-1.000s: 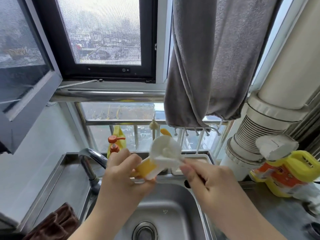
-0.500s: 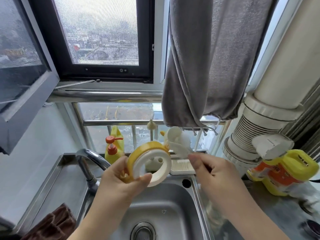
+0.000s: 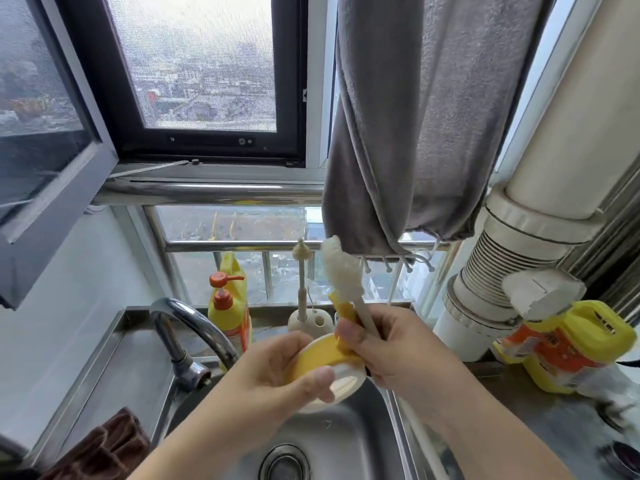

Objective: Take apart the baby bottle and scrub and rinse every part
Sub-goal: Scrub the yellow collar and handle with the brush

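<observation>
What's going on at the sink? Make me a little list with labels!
Left hand: left hand grips the yellow bottle ring
Right hand: right hand holds the sponge brush, head pointing up
Where: over the steel sink
Tap: tap, no water seen running
Behind: yellow soap bottle, small brush in holder
Above: grey towel

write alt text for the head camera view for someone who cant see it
Over a stainless steel sink, a person's left hand holds a yellow and white bottle collar ring, while the right hand grips a white sponge bottle brush, its head pointing up. A curved chrome tap and a yellow pump soap bottle stand behind.
</observation>
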`<act>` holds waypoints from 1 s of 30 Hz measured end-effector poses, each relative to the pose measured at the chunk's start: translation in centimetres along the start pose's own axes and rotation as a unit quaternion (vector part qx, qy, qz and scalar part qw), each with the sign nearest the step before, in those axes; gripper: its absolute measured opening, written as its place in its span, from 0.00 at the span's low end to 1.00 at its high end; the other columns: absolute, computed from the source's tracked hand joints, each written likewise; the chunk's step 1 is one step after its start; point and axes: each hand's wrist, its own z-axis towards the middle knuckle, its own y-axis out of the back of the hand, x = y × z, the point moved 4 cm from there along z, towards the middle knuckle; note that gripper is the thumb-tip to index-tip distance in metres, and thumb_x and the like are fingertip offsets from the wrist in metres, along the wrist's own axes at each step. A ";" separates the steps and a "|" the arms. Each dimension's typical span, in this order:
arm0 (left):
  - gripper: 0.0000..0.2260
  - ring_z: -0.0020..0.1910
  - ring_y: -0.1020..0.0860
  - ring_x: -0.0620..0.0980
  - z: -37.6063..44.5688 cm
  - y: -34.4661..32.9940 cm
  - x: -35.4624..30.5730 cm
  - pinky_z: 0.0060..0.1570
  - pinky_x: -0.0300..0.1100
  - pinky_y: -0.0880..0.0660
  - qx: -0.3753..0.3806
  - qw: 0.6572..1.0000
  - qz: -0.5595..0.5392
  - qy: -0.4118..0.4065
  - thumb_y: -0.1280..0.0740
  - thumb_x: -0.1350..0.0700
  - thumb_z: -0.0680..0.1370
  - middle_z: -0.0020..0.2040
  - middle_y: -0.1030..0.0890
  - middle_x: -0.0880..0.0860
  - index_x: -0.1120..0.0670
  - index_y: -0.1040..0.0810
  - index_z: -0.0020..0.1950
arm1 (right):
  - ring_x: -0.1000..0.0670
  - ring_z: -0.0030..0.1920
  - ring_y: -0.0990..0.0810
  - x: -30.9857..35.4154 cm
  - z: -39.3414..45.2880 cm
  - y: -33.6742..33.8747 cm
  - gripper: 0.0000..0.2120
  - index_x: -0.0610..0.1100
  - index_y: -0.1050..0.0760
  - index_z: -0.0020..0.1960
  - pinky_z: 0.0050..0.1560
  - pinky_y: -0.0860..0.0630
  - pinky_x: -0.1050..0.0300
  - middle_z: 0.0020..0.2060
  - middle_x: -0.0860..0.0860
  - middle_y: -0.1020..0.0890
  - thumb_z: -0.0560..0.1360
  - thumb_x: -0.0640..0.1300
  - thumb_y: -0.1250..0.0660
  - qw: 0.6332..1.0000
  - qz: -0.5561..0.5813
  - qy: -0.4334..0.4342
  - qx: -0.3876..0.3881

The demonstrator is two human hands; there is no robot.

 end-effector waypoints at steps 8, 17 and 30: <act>0.11 0.37 0.26 0.50 0.3 1.2 0.7 0.47 0.45 0.34 -0.112 0.987 -0.111 0.038 0.29 0.46 0.68 0.29 0.25 0.55 0.52 0.19 0.43 | 0.60 0.34 0.26 -0.6 -2.4 2.6 0.14 0.59 0.31 0.48 0.35 0.32 0.64 0.30 0.66 0.24 0.76 0.65 0.51 0.916 -0.366 0.121 -0.106; 0.14 0.31 0.26 0.45 0.5 0.7 0.8 0.40 0.37 0.31 -0.093 0.995 -0.020 0.026 0.29 0.42 0.65 0.29 0.24 0.50 0.45 0.18 0.48 | 0.55 0.33 0.26 0.5 -0.7 2.6 0.23 0.51 0.22 0.45 0.32 0.31 0.59 0.29 0.60 0.22 0.75 0.66 0.48 0.893 -0.392 0.180 -0.126; 0.09 0.43 0.23 0.55 1.0 1.6 0.5 0.50 0.46 0.30 -0.137 0.963 -0.232 0.017 0.28 0.57 0.65 0.43 0.18 0.58 0.54 0.15 0.43 | 0.61 0.36 0.25 -2.3 -0.7 2.7 0.12 0.57 0.22 0.50 0.36 0.31 0.64 0.30 0.64 0.23 0.76 0.59 0.42 0.908 -0.352 0.145 -0.174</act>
